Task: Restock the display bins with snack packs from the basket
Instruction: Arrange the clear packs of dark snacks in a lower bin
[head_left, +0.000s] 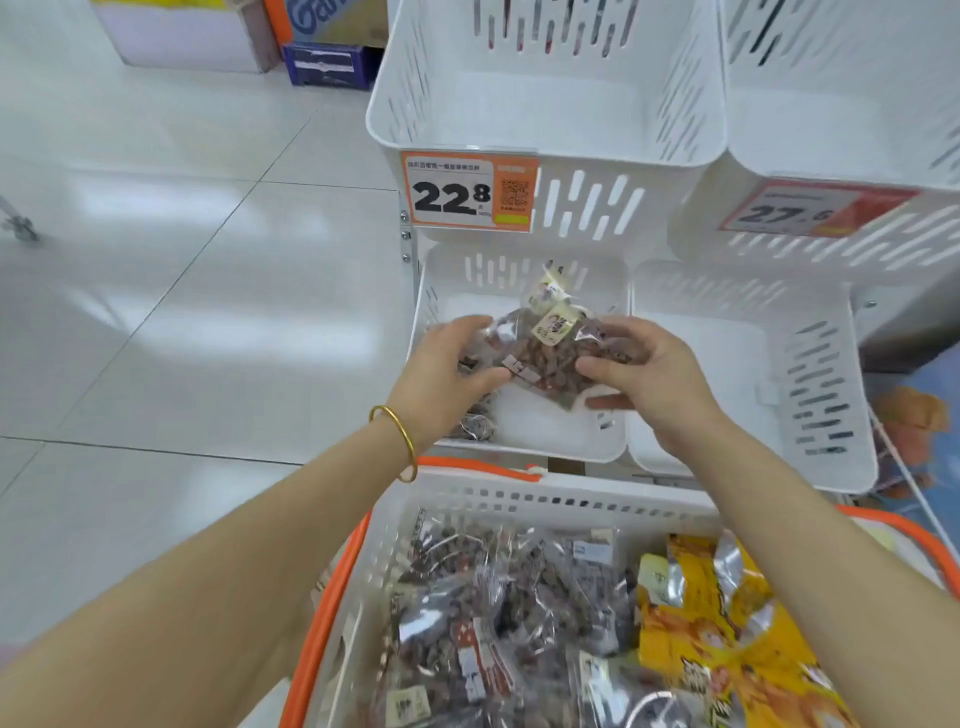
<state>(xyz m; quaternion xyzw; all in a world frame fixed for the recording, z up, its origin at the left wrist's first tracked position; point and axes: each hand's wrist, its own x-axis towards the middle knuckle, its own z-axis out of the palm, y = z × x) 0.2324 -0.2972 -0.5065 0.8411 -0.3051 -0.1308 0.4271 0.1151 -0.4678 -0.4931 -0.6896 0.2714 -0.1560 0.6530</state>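
At twelve o'clock, bin (519, 441): left hand (441, 374), right hand (654, 384), fingers curled on packs (545, 358); few stocked. Basket (519, 499), six o'clock: full.

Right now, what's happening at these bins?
A person's left hand and right hand grip a bunch of clear snack packs over the lower-left bin, where another pack already lies. The basket in front holds many more clear packs and some yellow packs. The upper bins show no stock.
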